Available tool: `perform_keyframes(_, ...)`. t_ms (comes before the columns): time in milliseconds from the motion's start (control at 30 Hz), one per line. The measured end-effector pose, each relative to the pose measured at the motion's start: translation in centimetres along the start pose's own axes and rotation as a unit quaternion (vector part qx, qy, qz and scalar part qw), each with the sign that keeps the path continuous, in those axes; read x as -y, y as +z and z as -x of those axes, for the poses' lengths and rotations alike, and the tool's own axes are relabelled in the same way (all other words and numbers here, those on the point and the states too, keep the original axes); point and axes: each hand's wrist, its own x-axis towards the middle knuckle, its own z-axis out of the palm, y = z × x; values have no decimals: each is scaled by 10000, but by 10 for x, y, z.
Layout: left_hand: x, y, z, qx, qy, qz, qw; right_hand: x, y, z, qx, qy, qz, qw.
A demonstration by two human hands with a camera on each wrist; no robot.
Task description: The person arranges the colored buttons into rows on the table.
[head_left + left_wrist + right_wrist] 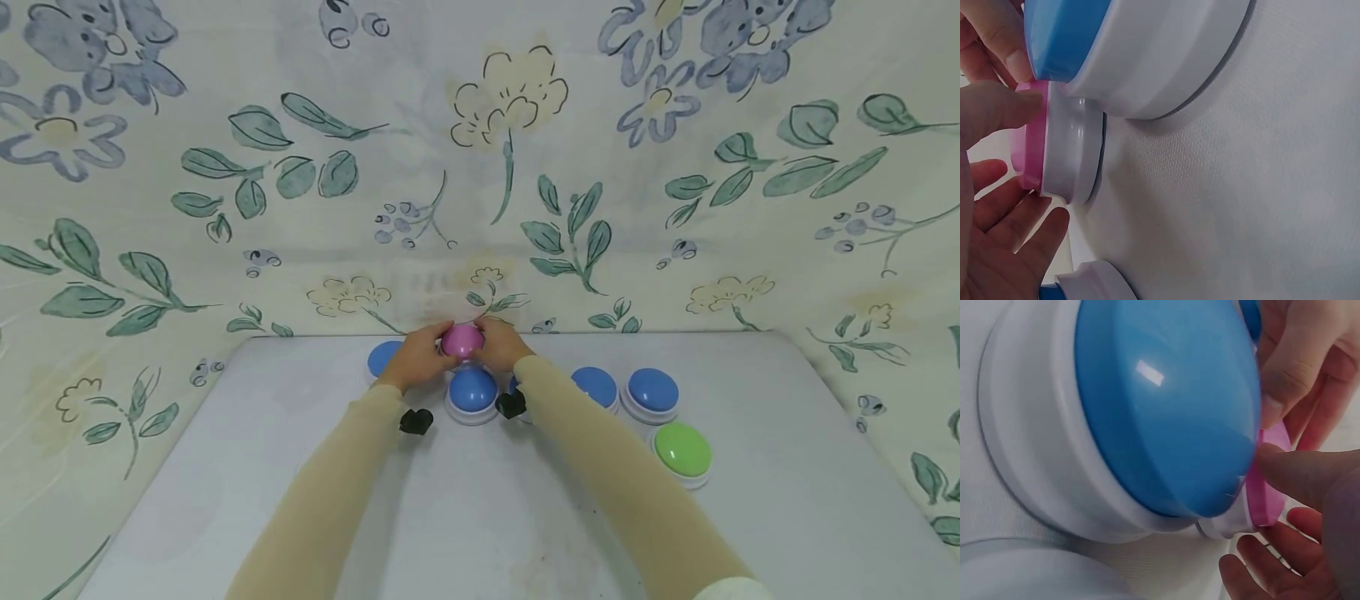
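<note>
A pink push button with a white base stands near the table's back edge, between both hands. My left hand grips its left side, the thumb on the pink dome and fingers around the far rim. From the opposite side my right hand holds it in the same way. In the left wrist view, the button's white base appears to rest on the table. Directly in front of it is a blue push button, which fills much of the right wrist view.
Another blue button sits left of the left hand, partly covered. Right of the right forearm are two blue buttons and a green button; one more blue button is mostly hidden by the right wrist. Floral cloth hangs behind the white table.
</note>
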Motion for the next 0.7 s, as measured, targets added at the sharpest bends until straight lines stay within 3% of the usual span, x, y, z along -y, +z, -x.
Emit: perform_keyframes(700, -1, 4, 1, -171, 0, -109, 9998, -3, 12, -4, -48, -83, 74, 9999)
